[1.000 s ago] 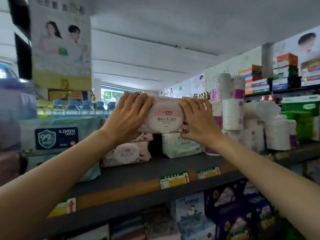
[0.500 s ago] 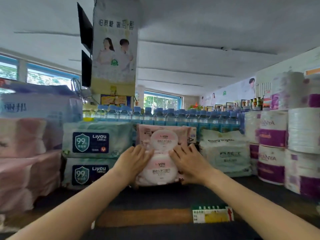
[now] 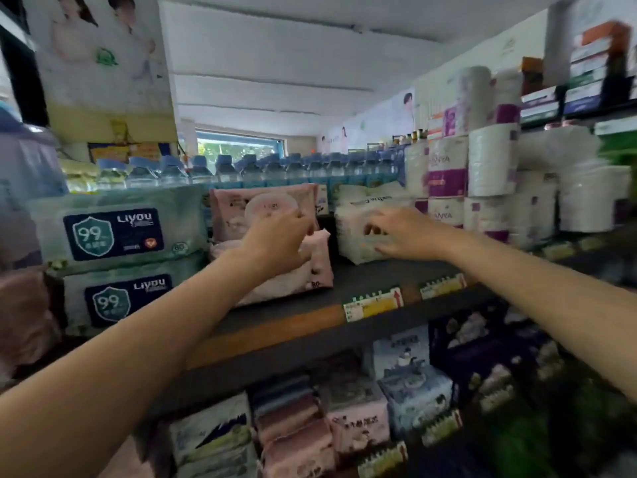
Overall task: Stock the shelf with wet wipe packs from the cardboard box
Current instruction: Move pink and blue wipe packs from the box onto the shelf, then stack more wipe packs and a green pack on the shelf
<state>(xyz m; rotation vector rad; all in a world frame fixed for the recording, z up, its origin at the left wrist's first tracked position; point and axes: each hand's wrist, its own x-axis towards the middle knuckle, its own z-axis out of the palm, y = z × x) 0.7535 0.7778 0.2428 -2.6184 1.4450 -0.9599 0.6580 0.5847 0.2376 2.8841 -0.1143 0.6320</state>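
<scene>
The left hand (image 3: 275, 243) is curling loosely against stacked pink packs (image 3: 310, 267) near the shelf (image 3: 362, 277) front edge, seemingly squaring them; the right hand (image 3: 396, 232) is gripping a white pack (image 3: 355, 236).

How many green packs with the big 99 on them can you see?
2. The upper 99 pack lies on the lower 99 pack, left of the pink packs on the shelf. More may hide behind.
</scene>
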